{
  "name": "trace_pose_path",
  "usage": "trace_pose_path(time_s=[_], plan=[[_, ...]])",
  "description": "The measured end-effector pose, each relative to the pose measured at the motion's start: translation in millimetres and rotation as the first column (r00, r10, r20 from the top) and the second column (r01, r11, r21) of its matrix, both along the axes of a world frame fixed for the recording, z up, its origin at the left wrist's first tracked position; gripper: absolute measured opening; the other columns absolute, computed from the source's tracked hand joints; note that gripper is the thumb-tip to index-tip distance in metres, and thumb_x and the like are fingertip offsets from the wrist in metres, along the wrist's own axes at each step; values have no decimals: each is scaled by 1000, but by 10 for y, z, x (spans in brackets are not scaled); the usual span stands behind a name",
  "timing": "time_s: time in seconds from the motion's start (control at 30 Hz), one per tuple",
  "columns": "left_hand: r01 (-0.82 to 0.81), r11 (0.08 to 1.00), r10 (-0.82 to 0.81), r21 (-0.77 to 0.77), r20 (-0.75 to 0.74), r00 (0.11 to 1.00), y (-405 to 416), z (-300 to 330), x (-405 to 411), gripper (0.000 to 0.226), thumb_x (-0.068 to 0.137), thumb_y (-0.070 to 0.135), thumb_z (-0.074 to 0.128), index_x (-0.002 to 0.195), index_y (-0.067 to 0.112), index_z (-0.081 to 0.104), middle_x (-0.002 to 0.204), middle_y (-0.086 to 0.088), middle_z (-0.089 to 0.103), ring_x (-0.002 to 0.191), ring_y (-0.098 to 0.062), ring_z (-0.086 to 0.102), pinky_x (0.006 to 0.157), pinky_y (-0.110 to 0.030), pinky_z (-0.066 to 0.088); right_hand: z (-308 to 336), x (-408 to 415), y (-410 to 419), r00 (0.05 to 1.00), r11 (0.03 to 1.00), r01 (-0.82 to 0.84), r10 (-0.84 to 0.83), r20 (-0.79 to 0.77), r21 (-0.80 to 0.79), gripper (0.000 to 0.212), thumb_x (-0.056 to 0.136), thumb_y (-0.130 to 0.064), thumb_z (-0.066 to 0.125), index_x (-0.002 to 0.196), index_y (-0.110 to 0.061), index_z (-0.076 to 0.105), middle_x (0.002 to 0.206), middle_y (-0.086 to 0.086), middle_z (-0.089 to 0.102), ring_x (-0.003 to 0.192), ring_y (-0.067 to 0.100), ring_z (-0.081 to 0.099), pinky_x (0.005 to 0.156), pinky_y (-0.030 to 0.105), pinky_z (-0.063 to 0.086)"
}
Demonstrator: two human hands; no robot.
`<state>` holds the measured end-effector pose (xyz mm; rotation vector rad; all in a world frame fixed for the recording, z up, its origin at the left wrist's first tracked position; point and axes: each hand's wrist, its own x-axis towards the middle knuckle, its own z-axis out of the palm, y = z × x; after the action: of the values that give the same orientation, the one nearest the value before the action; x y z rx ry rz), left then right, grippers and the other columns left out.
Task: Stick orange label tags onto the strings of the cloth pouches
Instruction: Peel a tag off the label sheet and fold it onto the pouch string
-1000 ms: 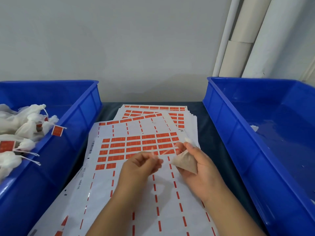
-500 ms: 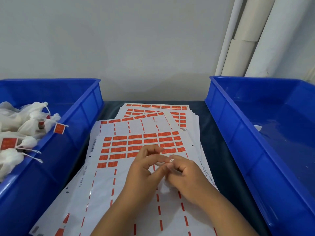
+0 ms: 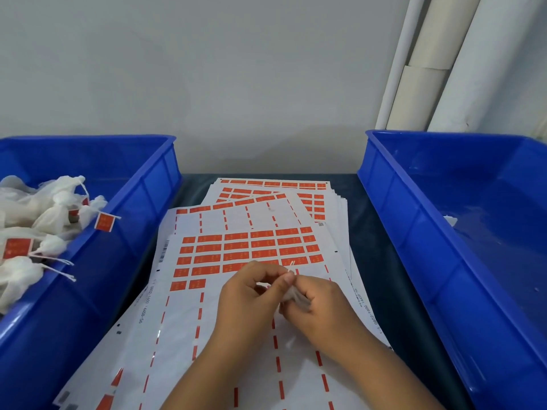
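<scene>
Pinching the pouch string (image 3: 291,267) between thumb and forefinger, the left hand (image 3: 254,294) holds the thin white cord so that its free ends project just above the pinch. The right hand (image 3: 318,303) is closed around the cloth pouch (image 3: 297,298), of which only a small pale fold shows between the two hands, directly below the pinch. Both hands touch at the fingertips. No peeled label is visible in either hand; whether one is hidden under the fingers cannot be determined.

Handling properties, as judged: the pouch is light, soft and easily crushed out of shape, so it needs only a loose cupping hold. The string is thin and limp and will slip from a weak pinch; take it close to its free end, leaving a short length exposed for the tag. The orange labels are thin and adhesive, and are likely to curl or stick to the skin, so they are best lifted by one corner.

Immediately beyond the grip lies the top label sheet (image 3: 225,335), with the remaining orange labels (image 3: 251,250) in rows just ahead of the fingertips. Under the hands and nearer the body the backing is stripped, showing only narrow orange dashes. Further sheets are fanned out beneath and beyond.

Well to the left of the grip stands a blue bin (image 3: 142,208) holding tagged pouches (image 3: 44,208). Well to the right stands a second blue bin (image 3: 414,220), which appears nearly empty in its visible part.
</scene>
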<state>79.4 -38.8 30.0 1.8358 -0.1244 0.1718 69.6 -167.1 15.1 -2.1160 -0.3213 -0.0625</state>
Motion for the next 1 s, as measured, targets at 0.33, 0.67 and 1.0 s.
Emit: trace_pose_path(time_s=[0.33, 0.67, 1.0], plan=[[-56, 990, 43, -131, -101, 994, 8, 31, 6, 12, 83, 23, 64, 74, 30, 67, 68, 17, 67, 71, 4, 62, 53, -4, 44, 5, 4, 21, 982, 985, 141, -128, 137, -96, 29, 80, -42, 68, 83, -45, 38, 79, -27, 50, 73, 0, 57, 62, 6, 44], [-186, 973, 143, -135, -274, 951, -29, 2, 68, 7, 87, 27, 60, 82, 25, 64, 88, 6, 64, 82, -13, 60, 60, -14, 42, 25, -11, 34, 968, 989, 150, -145, 203, -8, 17, 83, -42, 63, 94, -45, 51, 87, -32, 54, 84, -8, 58, 72, -2, 42], [-147, 980, 104, -134, -287, 952, -25, 0, 68, 13, 89, 23, 58, 78, 24, 64, 82, 6, 65, 80, -13, 59, 60, -14, 41, 60, 0, 51, 987, 971, 162, -162, -18, 174, 37, 73, -58, 49, 93, -33, 68, 87, -22, 68, 89, -9, 58, 71, 0, 44]])
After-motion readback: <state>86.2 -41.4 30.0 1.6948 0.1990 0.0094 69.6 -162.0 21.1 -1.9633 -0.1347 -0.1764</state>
